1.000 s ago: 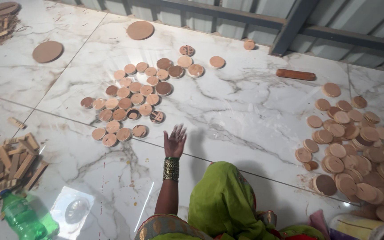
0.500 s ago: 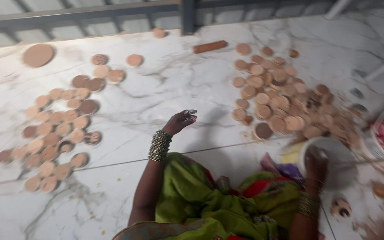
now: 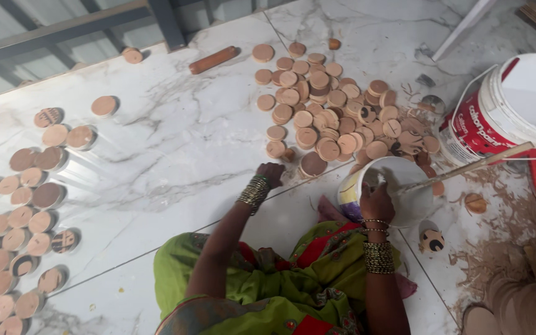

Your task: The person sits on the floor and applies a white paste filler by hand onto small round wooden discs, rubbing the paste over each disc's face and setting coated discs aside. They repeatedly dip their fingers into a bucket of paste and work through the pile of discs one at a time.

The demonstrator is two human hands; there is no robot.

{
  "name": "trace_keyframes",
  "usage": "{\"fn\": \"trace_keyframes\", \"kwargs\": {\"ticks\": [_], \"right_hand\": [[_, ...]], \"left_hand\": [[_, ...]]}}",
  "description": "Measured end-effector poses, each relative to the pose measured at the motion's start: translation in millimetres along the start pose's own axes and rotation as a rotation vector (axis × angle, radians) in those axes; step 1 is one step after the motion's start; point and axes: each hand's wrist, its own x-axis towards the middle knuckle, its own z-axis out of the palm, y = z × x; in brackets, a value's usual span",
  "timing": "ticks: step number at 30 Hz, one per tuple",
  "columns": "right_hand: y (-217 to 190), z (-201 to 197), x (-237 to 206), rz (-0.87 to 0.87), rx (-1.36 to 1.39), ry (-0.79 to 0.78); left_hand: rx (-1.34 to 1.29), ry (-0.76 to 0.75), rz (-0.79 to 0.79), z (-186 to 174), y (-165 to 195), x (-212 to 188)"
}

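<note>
Left hand point(image 3: 272, 174), fingers curled together, touched floor beside disc pile point(image 3: 336, 118), frame centre. Right hand point(image 3: 376, 201) clamped on small tub point(image 3: 398, 186) rim.

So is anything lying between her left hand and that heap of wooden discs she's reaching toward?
Nothing visible does. The left hand rests on the marble floor right at the near edge of the disc pile, with a dark brown disc just beside it. The right hand is at the small white bowl.
</note>
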Motion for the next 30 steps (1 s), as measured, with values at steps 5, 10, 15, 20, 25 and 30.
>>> {"fn": "trace_keyframes", "kwargs": {"ticks": [5,10,15,20,25,30], "right_hand": [[9.4,13.4,-3.9,-0.075,0.047,0.059],[10.2,18.3,-9.1,-0.019,-0.048,0.009],[5.3,15.1,-15.4,-0.073,0.014,0.053],[3.3,12.3,-18.7,-0.06,0.0,0.05],[3.9,16.6,-17.2,-0.066,-0.024,0.058],[5.1,17.6,-15.1,-0.076,-0.021,0.079]], "left_hand": [[-0.161,0.306,0.104,13.3,55.2,38.1],[-0.155,0.291,-0.124,19.5,88.7,63.0],[-0.192,0.217,-0.256,20.9,96.6,74.3],[-0.213,0.253,-0.22,25.5,96.6,72.5],[-0.513,0.602,0.015,23.6,83.3,50.4],[-0.693,0.923,0.002,21.3,65.2,9.4]]}}
